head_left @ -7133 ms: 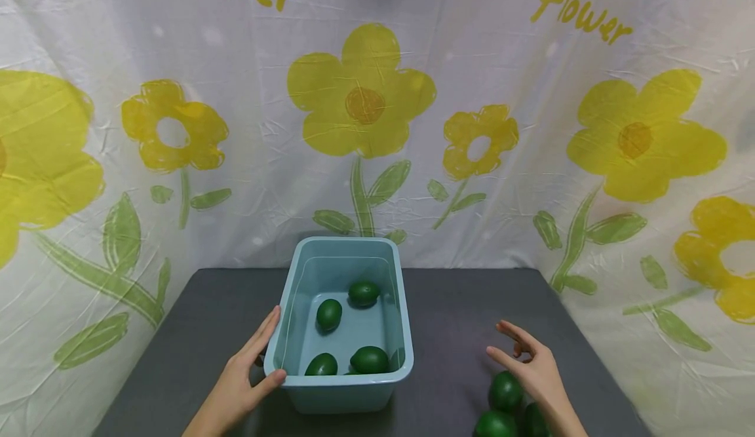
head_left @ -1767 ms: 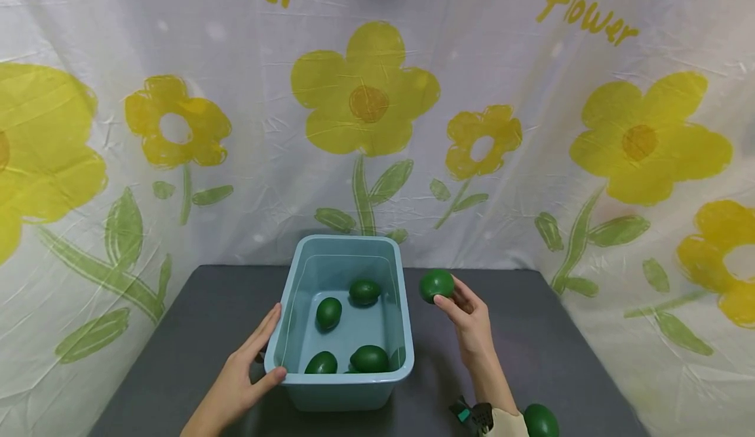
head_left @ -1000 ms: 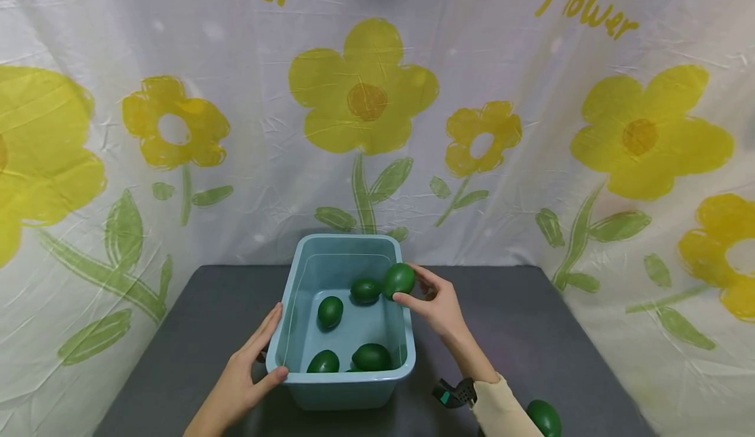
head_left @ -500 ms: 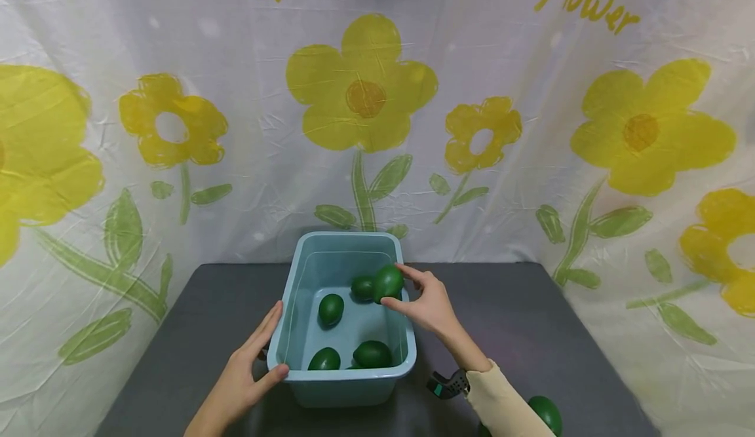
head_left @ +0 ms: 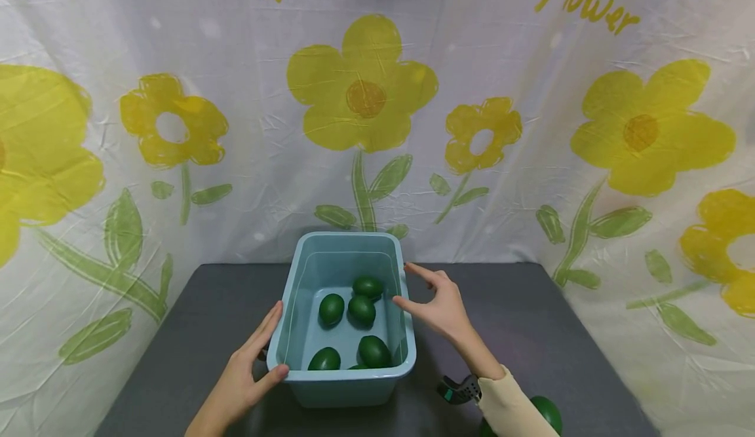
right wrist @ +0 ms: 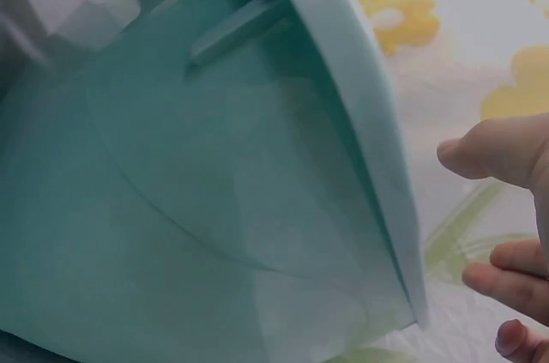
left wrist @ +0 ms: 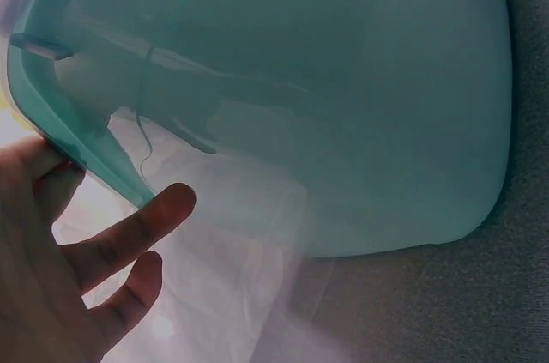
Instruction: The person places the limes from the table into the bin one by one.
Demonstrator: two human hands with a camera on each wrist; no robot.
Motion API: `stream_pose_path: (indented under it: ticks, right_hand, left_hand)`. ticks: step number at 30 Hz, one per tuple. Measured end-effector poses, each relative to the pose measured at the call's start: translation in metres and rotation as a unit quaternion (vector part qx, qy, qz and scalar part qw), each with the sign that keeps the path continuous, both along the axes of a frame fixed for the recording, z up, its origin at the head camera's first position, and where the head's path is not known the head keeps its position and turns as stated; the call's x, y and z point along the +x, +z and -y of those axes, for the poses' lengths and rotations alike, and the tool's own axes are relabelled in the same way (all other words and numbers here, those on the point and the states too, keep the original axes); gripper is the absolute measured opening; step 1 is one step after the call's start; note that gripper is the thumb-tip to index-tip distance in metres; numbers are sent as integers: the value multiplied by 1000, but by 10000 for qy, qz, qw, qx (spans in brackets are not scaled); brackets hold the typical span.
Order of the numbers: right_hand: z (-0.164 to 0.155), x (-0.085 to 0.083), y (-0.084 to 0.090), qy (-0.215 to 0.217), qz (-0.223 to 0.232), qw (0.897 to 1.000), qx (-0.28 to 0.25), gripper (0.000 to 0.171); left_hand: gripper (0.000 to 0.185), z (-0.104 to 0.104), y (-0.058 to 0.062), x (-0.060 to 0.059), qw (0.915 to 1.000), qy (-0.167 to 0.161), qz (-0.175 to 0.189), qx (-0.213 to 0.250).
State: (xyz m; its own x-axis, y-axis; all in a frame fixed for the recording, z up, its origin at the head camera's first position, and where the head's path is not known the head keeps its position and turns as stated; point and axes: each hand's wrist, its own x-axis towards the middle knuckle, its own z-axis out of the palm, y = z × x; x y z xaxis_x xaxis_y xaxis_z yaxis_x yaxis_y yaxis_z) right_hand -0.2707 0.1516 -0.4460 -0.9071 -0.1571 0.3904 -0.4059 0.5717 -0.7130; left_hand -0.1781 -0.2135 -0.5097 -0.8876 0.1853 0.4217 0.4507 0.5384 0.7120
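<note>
A light blue plastic bin [head_left: 339, 391] stands on the dark table, holding several dark green avocados. One avocado [head_left: 362, 310] lies in its middle, close in front of a farther avocado [head_left: 367, 287]. My left hand [head_left: 238, 373] rests against the bin's left side, fingers extended and thumb at the front left corner of the rim; the left wrist view shows these fingers [left wrist: 137, 230] by the outer wall. Over the right rim, my right hand [head_left: 438, 303] holds nothing, thumb and index finger spread apart. In the right wrist view that hand [right wrist: 515, 226] is beside the bin's rim, away from it.
At the lower right, an avocado [head_left: 546, 412] lies on the table, with another partly hidden by the right sleeve [head_left: 510, 401]. A white curtain [head_left: 253, 227] printed with yellow flowers hangs behind and along both sides of the table.
My right hand carried an avocado from the right over the rim and let it go into the bin, then drew slightly back right. My left hand has stayed at the bin.
</note>
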Motion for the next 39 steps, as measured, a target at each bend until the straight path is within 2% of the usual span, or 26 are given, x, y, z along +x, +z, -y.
stream_pose_path:
  ticks: [6,21,35,39]
  right_hand:
    - [-13,8,0,-156,89,9998,-48,69]
    - [-52,32,3,-802,-70,9968,18,68]
    - [-90,57,-17,-1297,500,9902,122,69]
    - [-99,65,-24,-1442,561,9875,315,70]
  left_hand:
    - [86,0,-2,-1,10000,-28,2,-11]
    - [86,0,-1,-1,9998,28,170,-92]
    - [89,1,-3,-2,9996,145,119,-211]
    - [89,1,-2,-1,9993,216,129,-285]
